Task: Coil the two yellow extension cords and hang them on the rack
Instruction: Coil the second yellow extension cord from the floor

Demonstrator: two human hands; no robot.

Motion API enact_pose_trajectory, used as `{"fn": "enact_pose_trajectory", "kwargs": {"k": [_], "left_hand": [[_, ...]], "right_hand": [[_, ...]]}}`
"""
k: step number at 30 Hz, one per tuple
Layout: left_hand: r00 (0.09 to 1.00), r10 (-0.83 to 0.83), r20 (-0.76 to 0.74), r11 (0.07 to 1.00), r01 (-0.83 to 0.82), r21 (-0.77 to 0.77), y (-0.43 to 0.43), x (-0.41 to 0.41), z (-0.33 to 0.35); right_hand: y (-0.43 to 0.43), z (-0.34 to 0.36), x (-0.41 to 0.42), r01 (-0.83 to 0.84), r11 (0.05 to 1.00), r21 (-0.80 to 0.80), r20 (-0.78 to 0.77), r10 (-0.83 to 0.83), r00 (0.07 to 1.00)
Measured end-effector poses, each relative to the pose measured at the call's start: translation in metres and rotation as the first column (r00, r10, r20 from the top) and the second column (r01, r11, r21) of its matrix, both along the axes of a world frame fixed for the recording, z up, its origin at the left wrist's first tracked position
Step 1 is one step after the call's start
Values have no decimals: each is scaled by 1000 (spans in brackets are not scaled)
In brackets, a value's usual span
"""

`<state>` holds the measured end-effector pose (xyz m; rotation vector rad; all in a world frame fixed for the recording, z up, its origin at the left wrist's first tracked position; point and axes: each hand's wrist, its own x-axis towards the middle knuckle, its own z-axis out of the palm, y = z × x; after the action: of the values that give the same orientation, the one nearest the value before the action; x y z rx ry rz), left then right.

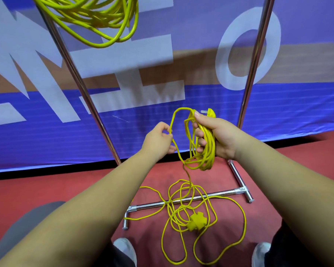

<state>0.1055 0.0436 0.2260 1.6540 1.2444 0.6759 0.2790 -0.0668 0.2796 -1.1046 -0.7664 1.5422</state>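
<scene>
Second cord [207,151] half coiled; first cord [96,16] hung on the rack [77,81].
The right hand [222,137] grips the gathered loops, thumb pinning the plug [210,113] so nothing slips. The left hand [158,139], close at its 9 o'clock, pinches the strand to feed another loop. Slack [181,211] and socket [197,221] lie tangled on the floor [66,189] at 6 o'clock; the hung coil is at 11 o'clock.

A blue banner [201,116] with large white letters stands along the red floor [37,189].
</scene>
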Motion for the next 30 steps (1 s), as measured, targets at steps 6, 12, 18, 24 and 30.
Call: {"fn": "enact_pose_trajectory", "kwargs": {"k": [6,12,18,24,30], "left_hand": [[980,-194,53,981,195,-13,-5,2,8],[966,-257,6,955,253,157,-10,2,21],[897,-302,-322,824,415,385,4,-4,28],[786,-171,-594,654,542,528,13,-4,28],[859,-95,-504,588,457,668,13,0,27]], "right_hand": [[-3,-2,0,-70,996,63,12,69,998],[-5,-4,-4,-212,977,8,114,210,971],[-8,-4,2,-259,965,-38,104,261,960],[-9,-8,-3,-263,961,-82,84,270,959],[-3,-9,-1,-258,963,-81,121,267,956]]}}
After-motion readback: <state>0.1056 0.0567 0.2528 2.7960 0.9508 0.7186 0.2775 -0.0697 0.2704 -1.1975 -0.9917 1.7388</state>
